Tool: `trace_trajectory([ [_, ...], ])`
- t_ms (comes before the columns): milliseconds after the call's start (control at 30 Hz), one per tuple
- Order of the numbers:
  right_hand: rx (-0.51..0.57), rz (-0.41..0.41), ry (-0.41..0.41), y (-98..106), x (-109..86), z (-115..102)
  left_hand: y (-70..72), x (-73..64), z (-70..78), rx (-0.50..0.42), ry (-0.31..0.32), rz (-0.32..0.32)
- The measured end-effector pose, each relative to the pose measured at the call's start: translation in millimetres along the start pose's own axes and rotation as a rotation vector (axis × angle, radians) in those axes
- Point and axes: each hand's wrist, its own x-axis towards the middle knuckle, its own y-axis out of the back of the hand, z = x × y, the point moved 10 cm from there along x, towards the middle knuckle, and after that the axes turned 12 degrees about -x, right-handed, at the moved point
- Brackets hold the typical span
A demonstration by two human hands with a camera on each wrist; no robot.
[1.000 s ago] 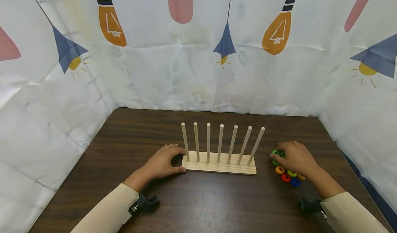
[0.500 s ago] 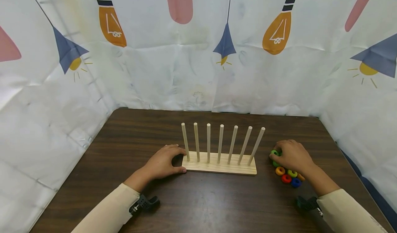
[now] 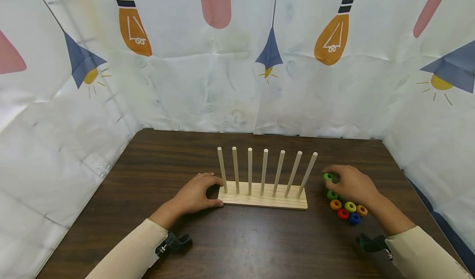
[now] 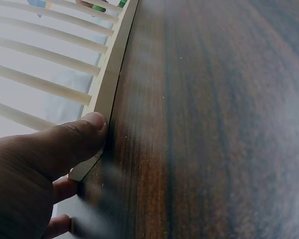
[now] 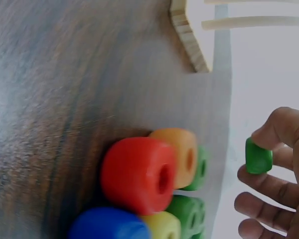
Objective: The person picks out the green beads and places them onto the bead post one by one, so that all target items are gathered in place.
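A light wooden peg board (image 3: 265, 200) with a row of several upright pegs stands on the table. My left hand (image 3: 194, 194) grips its left end, the thumb (image 4: 84, 132) on the front edge and the fingers round the far side. To the right, my right hand (image 3: 352, 184) pinches a green bead (image 5: 259, 158) between thumb and fingertips, raised above the other beads in the right wrist view. Below that hand lie a red bead (image 3: 343, 213), a blue bead (image 3: 355, 218), a yellow-green bead (image 3: 350, 206), orange beads (image 3: 335, 204) and more green beads (image 3: 332, 195), partly hidden.
The dark wood-grain table (image 3: 245, 246) reaches back to a white printed curtain (image 3: 230, 93) on its far and side edges. A black strap (image 3: 178, 242) sits at the left wrist, and another strap (image 3: 371, 244) at the right.
My right hand has lifted slightly up and away from the pile with a green bead, uncovering more of the orange and green beads. The left hand and the peg board stay put.
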Motion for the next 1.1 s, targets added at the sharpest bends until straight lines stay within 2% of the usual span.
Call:
trace_trajectory([
  [233, -0.009, 0.014, 0.033, 16.5, -4.0, -14.7, 0.2, 0.0, 0.6, -0.007, 0.004, -0.007],
  [567, -0.064, 0.076, 0.012, 49.4, -8.3, -24.6, -0.2, 0.5, 1.5, -0.017, -0.019, -0.011],
  [1100, -0.081, 0.131, 0.028, 83.3, -13.2, -42.0, -2.4, 1.8, 0.8, -0.060, -0.024, -0.021],
])
